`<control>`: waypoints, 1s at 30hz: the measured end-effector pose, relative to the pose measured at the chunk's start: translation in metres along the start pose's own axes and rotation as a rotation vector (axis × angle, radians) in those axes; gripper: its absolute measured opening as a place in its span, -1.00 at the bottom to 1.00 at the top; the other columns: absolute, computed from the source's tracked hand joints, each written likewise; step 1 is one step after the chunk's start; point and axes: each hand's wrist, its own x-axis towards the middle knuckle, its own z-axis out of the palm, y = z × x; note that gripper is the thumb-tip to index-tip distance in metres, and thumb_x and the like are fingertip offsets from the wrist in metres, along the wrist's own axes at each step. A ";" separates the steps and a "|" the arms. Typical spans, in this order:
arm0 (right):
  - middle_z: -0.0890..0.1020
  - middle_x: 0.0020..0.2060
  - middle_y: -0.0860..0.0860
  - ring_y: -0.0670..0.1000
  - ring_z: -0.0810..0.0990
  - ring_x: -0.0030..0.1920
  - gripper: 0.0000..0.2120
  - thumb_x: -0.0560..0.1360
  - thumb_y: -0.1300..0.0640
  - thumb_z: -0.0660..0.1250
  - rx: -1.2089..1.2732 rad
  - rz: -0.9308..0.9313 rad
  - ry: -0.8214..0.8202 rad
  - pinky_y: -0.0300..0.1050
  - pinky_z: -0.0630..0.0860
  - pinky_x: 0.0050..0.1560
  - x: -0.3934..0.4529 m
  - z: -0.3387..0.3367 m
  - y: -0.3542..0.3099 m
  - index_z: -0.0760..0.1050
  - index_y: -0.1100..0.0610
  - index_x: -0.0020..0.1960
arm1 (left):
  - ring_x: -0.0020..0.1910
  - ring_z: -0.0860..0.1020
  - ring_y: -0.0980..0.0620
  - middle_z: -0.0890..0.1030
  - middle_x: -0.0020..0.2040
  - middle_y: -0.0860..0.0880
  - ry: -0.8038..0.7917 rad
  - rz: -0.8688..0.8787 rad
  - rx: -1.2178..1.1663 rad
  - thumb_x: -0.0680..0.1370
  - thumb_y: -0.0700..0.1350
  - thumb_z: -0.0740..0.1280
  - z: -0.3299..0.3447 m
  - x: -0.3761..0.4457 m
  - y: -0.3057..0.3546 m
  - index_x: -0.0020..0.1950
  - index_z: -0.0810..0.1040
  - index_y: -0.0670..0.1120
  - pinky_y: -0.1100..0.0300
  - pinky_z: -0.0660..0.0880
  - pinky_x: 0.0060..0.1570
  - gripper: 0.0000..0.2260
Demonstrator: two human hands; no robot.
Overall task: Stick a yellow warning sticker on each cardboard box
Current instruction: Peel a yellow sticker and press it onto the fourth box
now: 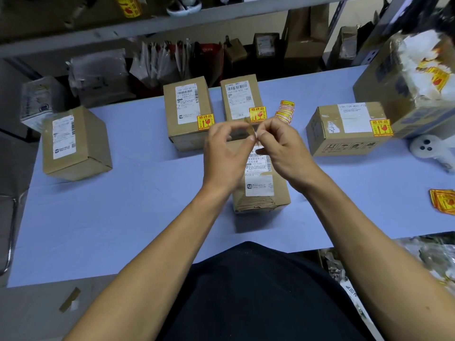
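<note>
While both hands, left hand [225,148] and right hand [283,146], pinch one sticker [251,127] above the near box [261,190], I count three boxes labelled; near box and left box [73,143] appear unlabelled.

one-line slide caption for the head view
Both hands peel a sticker above an unlabelled box; three boxes behind already carry yellow warning stickers.
</note>
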 end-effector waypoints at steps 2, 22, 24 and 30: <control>0.54 -0.17 -0.05 -0.05 0.55 -0.10 -0.88 0.55 0.06 0.21 -0.005 -0.009 -0.005 -0.01 0.60 -0.03 0.000 0.001 0.000 0.43 0.01 -0.16 | -0.08 0.60 0.23 0.68 -0.08 0.14 -0.074 -0.016 -0.106 0.53 -0.19 0.41 0.001 -0.004 -0.001 -0.01 0.66 0.04 0.29 0.51 -0.03 -0.87; 0.51 -0.20 0.10 0.02 0.52 -0.11 -0.83 0.54 0.20 0.13 0.156 0.497 0.339 -0.09 0.61 -0.12 0.004 -0.045 0.080 0.44 0.19 -0.17 | -0.29 0.61 0.03 0.67 -0.22 -0.08 0.125 -0.734 -0.694 0.59 -0.22 0.33 0.005 -0.002 -0.015 -0.02 0.58 -0.17 0.24 0.52 -0.36 -0.95; 0.51 -0.24 0.08 0.03 0.51 -0.15 -0.82 0.53 0.19 0.14 0.112 0.613 0.378 -0.14 0.58 -0.19 -0.001 -0.055 0.100 0.44 0.19 -0.20 | -0.26 0.63 0.02 0.69 -0.16 -0.11 0.112 -0.775 -0.687 0.59 -0.22 0.33 0.003 -0.004 -0.021 0.07 0.59 -0.19 0.24 0.55 -0.37 -0.90; 0.49 -0.19 0.14 0.12 0.43 -0.16 -0.86 0.51 0.22 0.23 -0.153 0.739 0.373 -0.03 0.42 -0.14 -0.016 -0.066 0.144 0.46 0.18 -0.22 | -0.23 0.61 0.00 0.67 -0.25 -0.04 0.061 -0.767 -0.530 0.60 -0.19 0.33 0.008 -0.010 -0.035 -0.04 0.59 -0.15 0.23 0.59 -0.30 -0.93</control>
